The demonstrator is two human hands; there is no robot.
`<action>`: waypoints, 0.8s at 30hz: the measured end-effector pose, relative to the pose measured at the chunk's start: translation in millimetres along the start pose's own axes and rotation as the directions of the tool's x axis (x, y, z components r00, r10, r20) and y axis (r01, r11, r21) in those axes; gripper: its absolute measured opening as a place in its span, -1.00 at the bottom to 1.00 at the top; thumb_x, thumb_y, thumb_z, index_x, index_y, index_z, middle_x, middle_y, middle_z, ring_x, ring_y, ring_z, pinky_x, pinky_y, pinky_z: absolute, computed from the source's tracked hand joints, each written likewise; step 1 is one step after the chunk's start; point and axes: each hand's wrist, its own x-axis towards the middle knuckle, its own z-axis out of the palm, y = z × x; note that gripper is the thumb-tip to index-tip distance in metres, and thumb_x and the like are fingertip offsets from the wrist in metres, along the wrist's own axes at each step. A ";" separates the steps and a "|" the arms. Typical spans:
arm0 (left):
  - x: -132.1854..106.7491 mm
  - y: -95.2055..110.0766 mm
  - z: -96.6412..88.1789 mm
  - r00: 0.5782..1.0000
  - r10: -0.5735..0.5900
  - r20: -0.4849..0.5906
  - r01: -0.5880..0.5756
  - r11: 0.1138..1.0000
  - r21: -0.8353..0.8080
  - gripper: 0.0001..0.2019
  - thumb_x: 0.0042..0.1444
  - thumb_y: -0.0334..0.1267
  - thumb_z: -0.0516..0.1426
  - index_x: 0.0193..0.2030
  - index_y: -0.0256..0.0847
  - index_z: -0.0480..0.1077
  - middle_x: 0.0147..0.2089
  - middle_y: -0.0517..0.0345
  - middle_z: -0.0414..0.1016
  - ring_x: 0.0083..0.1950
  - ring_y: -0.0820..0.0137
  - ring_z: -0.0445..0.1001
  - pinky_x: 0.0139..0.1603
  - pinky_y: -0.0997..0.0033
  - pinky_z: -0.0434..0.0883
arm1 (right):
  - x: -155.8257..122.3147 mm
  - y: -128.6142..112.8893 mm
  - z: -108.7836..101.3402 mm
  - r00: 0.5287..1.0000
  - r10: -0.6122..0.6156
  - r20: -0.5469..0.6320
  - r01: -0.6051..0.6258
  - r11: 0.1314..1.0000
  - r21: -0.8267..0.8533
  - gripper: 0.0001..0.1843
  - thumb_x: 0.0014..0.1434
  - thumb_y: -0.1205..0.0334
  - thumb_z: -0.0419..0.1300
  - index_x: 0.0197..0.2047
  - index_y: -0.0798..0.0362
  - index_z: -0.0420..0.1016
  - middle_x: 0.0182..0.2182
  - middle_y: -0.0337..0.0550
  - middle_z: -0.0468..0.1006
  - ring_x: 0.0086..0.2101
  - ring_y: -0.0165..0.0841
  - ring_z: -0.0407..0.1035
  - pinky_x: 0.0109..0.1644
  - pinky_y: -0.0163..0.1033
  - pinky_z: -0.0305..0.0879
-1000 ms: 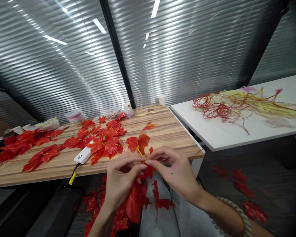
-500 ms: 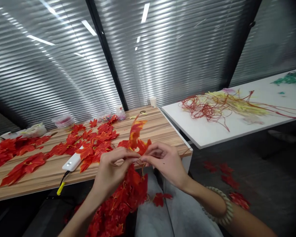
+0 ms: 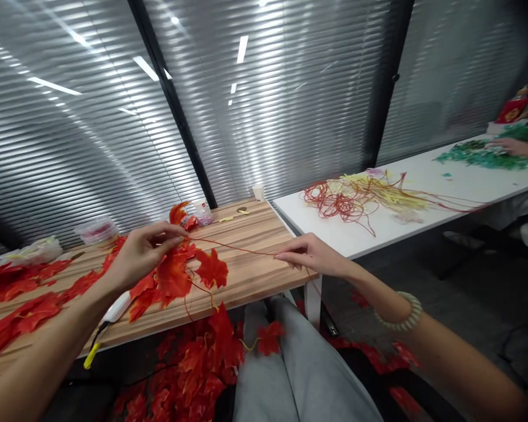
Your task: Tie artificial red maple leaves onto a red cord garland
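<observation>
My left hand (image 3: 147,252) is closed in a pinch over the wooden table, at the end of a garland of red artificial maple leaves (image 3: 176,275). A thin red cord (image 3: 233,247) runs taut from its fingertips to my right hand (image 3: 310,255), which pinches the cord near the table's right corner. Below my left hand, leaves on yellow stems dangle over the table edge. More of the leaf garland (image 3: 198,366) hangs down beside my legs, and one red leaf (image 3: 270,338) lies on my grey trousers.
On the wooden table (image 3: 250,275) are a white power bank (image 3: 118,307), plastic tubs (image 3: 97,230) and a paper cup (image 3: 258,192). A white table (image 3: 356,243) bears tangled red cord (image 3: 334,202), yellow strips and green pieces. Another person's hand (image 3: 508,145) touches the green pieces. Red leaves lie on the floor.
My hands have parted: the left moved left with the leaves, the right moved right, drawing the red cord out straight between them. The view has turned right, bringing another person's hand into sight.
</observation>
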 end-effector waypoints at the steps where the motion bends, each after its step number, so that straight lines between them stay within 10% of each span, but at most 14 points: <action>1: 2.0 -5.0 -5.5 1.000 0.011 -0.009 -0.010 1.000 0.028 -0.79 -0.03 -0.14 0.15 -0.30 -0.21 0.46 -0.30 0.12 0.48 -0.31 0.41 0.42 -0.33 0.50 0.35 | -0.7 2.1 -6.0 1.000 0.006 -0.001 -0.006 1.000 -0.019 -0.61 0.08 0.01 0.12 -0.36 0.20 0.54 -0.64 -0.21 0.40 -0.60 -0.50 0.23 -0.52 -0.40 0.15; 10: 0.7 -33.6 -64.8 0.964 -0.179 -0.198 0.197 0.977 0.076 -0.71 -0.12 -0.07 0.19 -0.31 -0.22 0.45 -0.37 0.29 0.49 -0.31 0.50 0.39 -0.31 0.59 0.32 | -13.6 16.0 -47.9 0.994 0.113 0.003 -0.113 0.993 -0.038 -0.54 0.04 -0.04 0.12 -0.31 0.25 0.53 -0.66 -0.26 0.32 -0.63 -0.54 0.12 -0.56 -0.40 0.02; 20: -14.2 -6.8 -79.6 0.959 -0.194 -0.209 0.251 0.920 0.300 -0.38 -0.25 0.28 0.08 -0.28 -0.29 0.44 -0.40 0.23 0.47 -0.39 0.54 0.36 -0.48 0.71 0.17 | -29.9 24.4 -60.5 0.975 0.218 0.047 -0.222 0.967 0.126 -0.58 -0.03 0.04 0.22 -0.30 0.29 0.51 -0.57 -0.18 0.43 -0.57 -0.54 0.20 -0.47 -0.38 0.11; 24: -15.8 -15.2 -82.3 0.952 -0.193 -0.236 0.264 0.909 0.322 -0.50 -0.09 0.13 0.09 -0.19 -0.27 0.45 -0.46 0.24 0.46 -0.41 0.54 0.34 -0.47 0.71 0.14 | -34.3 11.8 -50.6 0.975 0.217 0.056 -0.224 0.947 0.229 -0.54 -0.08 0.07 0.26 -0.19 0.29 0.47 -0.44 -0.07 0.50 -0.46 -0.46 0.32 -0.36 -0.32 0.22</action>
